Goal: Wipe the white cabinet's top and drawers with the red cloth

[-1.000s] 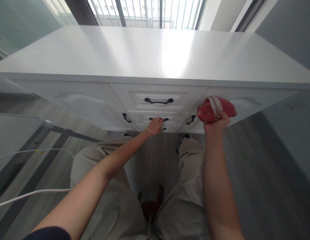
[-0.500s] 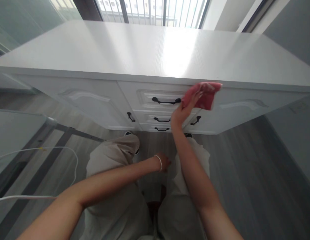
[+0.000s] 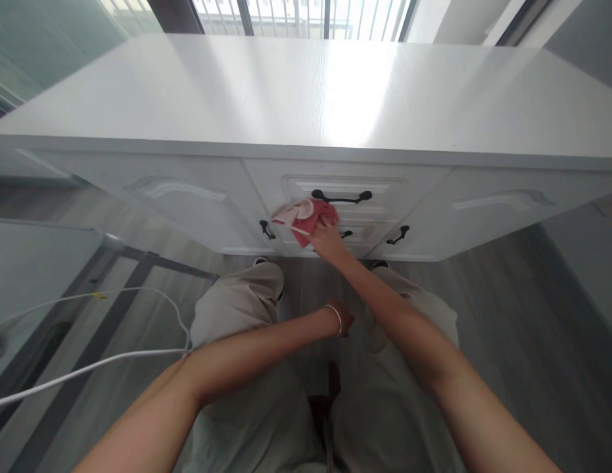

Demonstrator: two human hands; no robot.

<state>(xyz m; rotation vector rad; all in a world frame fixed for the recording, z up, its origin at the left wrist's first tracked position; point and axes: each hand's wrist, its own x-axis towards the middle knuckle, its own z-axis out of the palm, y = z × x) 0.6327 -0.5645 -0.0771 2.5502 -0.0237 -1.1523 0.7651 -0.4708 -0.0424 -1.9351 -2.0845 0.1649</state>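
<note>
A pink cloth (image 3: pixel 306 217) is pressed against the front of the white cabinet (image 3: pixel 197 141), with my right hand (image 3: pixel 328 238) gripping it. It lies just below the left end of the top drawer's black handle (image 3: pixel 342 197) and covers part of the drawer beneath. The middle drawer's handle (image 3: pixel 347 234) is mostly hidden behind the cloth and my fingers. My left hand (image 3: pixel 341 318), a bangle on its wrist, hangs between my knees, away from the cabinet. Its fingers look curled, but what they hold, if anything, is hidden.
Doors with black handles (image 3: pixel 398 234) flank the drawers. A glass-topped table (image 3: pixel 44 263) on a grey metal frame stands to the left. White cables (image 3: pixel 138 355) run from there past my left arm. A railing shows through the window behind the cabinet.
My right hand has carried the cloth left and down, from the right end of the top handle to below its left end. My left hand stays low between my knees.
</note>
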